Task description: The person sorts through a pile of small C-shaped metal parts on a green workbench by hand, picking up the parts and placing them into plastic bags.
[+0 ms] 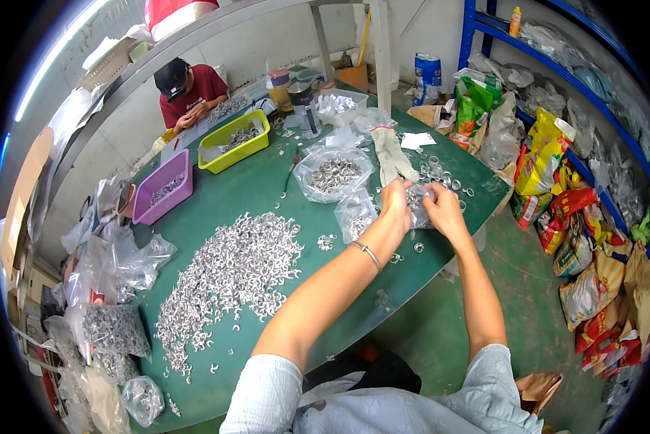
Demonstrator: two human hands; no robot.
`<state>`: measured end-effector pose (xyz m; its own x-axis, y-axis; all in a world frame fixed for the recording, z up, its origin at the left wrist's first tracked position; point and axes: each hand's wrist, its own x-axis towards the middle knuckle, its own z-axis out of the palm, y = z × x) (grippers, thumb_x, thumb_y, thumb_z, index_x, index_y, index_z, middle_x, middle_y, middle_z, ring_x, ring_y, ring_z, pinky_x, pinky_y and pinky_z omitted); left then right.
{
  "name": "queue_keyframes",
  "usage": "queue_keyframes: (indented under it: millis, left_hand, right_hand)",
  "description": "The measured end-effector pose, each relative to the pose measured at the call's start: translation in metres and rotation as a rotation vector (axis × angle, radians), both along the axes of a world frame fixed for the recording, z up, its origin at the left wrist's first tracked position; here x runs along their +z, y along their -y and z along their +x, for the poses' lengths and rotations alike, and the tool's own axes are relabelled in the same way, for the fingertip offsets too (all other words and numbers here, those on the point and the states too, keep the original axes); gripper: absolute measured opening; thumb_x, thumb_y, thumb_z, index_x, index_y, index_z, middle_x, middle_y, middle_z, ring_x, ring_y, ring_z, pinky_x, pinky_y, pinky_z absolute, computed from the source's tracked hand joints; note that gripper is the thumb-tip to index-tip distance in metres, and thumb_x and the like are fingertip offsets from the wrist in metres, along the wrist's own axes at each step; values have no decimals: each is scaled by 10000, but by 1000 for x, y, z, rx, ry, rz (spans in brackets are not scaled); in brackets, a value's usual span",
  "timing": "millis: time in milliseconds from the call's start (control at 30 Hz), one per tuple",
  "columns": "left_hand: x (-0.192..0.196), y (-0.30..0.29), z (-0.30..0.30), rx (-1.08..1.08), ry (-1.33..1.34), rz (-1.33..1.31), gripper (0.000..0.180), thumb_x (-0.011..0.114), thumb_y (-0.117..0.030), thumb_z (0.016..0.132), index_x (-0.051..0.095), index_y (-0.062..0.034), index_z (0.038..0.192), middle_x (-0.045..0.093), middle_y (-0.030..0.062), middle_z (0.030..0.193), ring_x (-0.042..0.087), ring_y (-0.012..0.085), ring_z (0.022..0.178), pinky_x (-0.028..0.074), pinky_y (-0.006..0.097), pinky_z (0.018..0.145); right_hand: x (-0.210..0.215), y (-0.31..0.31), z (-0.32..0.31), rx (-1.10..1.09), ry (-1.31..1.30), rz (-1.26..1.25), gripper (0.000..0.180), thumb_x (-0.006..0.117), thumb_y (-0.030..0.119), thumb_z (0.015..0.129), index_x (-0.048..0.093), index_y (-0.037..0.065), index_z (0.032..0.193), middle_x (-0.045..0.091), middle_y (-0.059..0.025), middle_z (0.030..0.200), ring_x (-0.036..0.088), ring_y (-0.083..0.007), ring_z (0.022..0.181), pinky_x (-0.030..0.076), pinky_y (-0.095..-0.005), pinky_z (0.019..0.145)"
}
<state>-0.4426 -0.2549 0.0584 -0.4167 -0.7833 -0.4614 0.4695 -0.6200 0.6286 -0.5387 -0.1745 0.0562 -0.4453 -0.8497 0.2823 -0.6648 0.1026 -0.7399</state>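
Plastic bag (pixel 417 205), small and clear and part-filled with little silver metal pieces, is sitting right of the frame's centre, pinched between both of the person's hands just above the far edge of the green table (pixel 267 181). The left hand (pixel 396 200) is closing its fingers on the bag's left side while the right hand (pixel 443 210) is gripping the right side, so both are curled shut on the thin film. A metal bangle (pixel 368 253) is riding on the left wrist.

Several risks are showing. The film is looking flimsy, and a tug from either hand could, in all likelihood, split it or tip its mouth, spilling pieces toward the table's right edge and the floor beyond. Loose rings (pixel 440 173) are already lying just beside the hands, so fresh spills would be mixing with them. Another open bag of rings (pixel 333 173) is standing just left of the hands, near enough that an elbow swing could be knocking it over. The big heap of silver pieces (pixel 231 275) is spreading across the lower left of the table, well apart from the hands. At the upper left, another person (pixel 187 90) is working behind a yellow-green tray (pixel 232 148) and a purple tray (pixel 145 210)
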Motion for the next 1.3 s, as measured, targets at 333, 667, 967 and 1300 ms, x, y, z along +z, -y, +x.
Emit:
queue_keyframes:
  millis: [333,667,967,1300]
  left_hand:
    - [-9,2,16,-105,483,-795,337,438,53,826,678,31,1061,700,134,810,653,249,689,502,324,644]
    - [-4,-9,65,-44,1555,-1708,351,707,-63,739,602,-14,1071,591,142,1003,563,306,1012,439,423,832]
    - [-6,19,59,-108,1444,-1585,62,689,-110,744,698,-64,702,677,154,735,656,319,763,434,431,758]
    - [10,27,52,-27,1203,-1525,146,732,-160,770,726,-15,757,662,217,713,660,385,699,523,454,702]
  right_hand:
    - [-5,3,-1,13,26,-29,288,624,178,825,653,-15,1036,627,-189,713,624,-319,644,472,-416,614]
    - [-18,-90,27,263,6,181,199,787,143,733,658,42,845,633,-65,777,616,-202,677,478,-348,612]
    - [-39,-101,51,268,-167,137,226,773,105,740,610,14,867,621,-99,856,620,-296,747,493,-398,642]
    - [26,-14,26,89,-523,-315,161,724,107,782,634,28,891,645,-103,879,630,-315,774,490,-403,644]
